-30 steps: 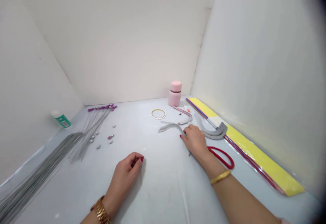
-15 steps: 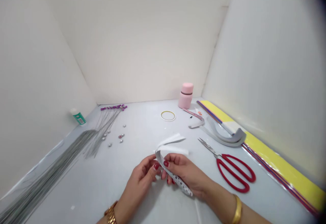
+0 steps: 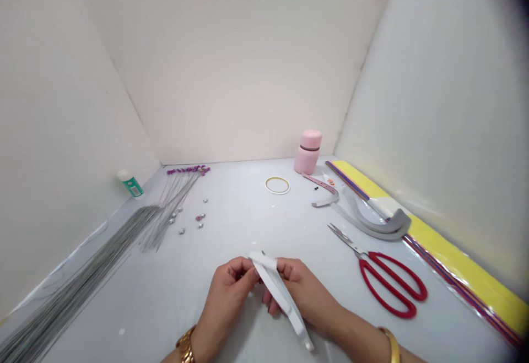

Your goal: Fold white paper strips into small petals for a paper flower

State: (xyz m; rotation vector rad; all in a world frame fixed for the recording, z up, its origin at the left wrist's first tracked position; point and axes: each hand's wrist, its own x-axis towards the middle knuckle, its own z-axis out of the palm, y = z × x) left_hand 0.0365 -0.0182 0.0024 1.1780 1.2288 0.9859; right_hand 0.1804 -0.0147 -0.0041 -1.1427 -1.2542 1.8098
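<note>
In front of me at the lower middle, my left hand (image 3: 229,292) and my right hand (image 3: 309,287) are both closed on a folded paper strip (image 3: 285,302). The strip's plain white side faces me; it slants down to the right across my right hand's fingers. My left thumb and fingers pinch it near its upper end. My right hand grips it from the right, with its thumb hidden behind the paper. Red-handled scissors (image 3: 392,272) lie to the right of my right hand, blades pointing away and apart from it.
Grey wires (image 3: 103,250), purple-tipped stems (image 3: 188,171), silver beads (image 3: 182,231) and a glue stick (image 3: 132,185) lie left. Beyond my hands is a thin tape roll (image 3: 278,192). A pink bottle (image 3: 308,153), curled strips (image 3: 372,229) and yellow sheets (image 3: 454,253) are right.
The strip has turned over: its spotted side and loose ends no longer show, and a white face lies over my right fingers. The whole view has shifted slightly.
</note>
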